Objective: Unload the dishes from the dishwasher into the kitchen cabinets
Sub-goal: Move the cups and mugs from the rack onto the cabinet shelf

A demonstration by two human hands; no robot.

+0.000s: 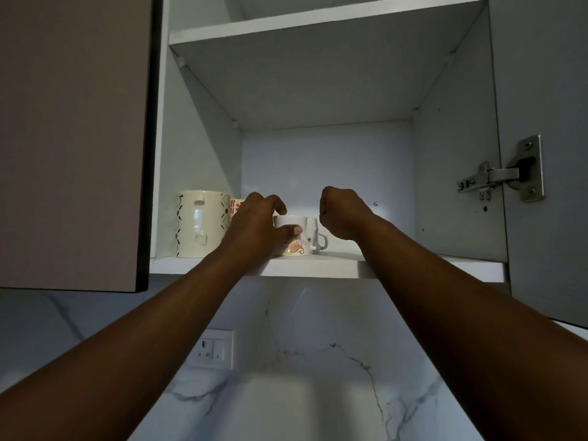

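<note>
Both my arms reach up into an open white wall cabinet. My left hand (257, 222) grips a small white cup with an orange paisley pattern (297, 246), standing on the lower shelf (318, 265). Close behind it to the right stands a second white cup (318, 237) with its handle pointing right. My right hand (342, 213) is a closed fist just above and right of that cup, and I cannot see anything in it. At the shelf's left stands a tall cream mug with a dark leaf pattern (202, 222). A white mug with red marks (236, 206) peeks out behind my left hand.
A closed brown cabinet door (73, 138) hangs to the left. The open right door carries a metal hinge (506, 173). An upper shelf (318, 23) spans the cabinet. Below is a marble backsplash with a wall socket (211, 348).
</note>
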